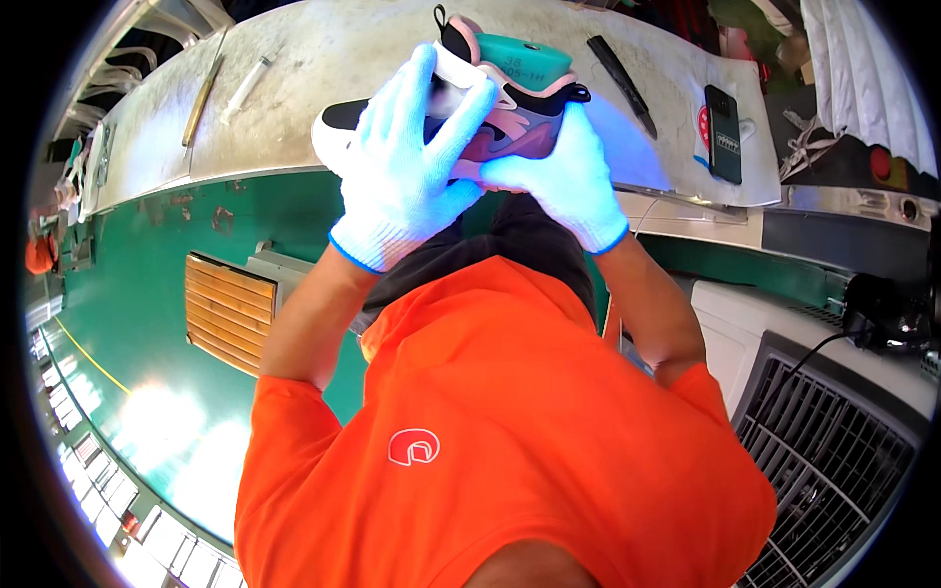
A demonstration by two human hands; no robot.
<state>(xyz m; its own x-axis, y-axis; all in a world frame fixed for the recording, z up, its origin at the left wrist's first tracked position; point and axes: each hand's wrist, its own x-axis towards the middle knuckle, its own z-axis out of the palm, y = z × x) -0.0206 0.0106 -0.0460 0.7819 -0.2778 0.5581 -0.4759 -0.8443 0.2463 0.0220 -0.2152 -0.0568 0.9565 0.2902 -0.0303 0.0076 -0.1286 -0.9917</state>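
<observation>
A sneaker (526, 135) with a dark, purple and white patterned upper and a pink collar lining lies at the near edge of the worktable. A green shoe last (524, 61) fills its opening. Both of my hands wear white knit gloves with blue cuffs. My left hand (407, 162) grips the sneaker across its front and middle, fingers spread over the upper and hiding much of it. Around the heel end, my right hand (569, 181) holds on, its thumb along the near lower side. The pale toe sticks out left of my left hand.
On the worktable (284, 108) lie a wooden-looking stick (202, 103) and a white slim tool (245, 90) at left. A black knife-like tool (622, 83) and a phone (722, 134) lie at right. A slatted wooden stool (230, 314) stands left; a grey grille (828, 461) is at lower right.
</observation>
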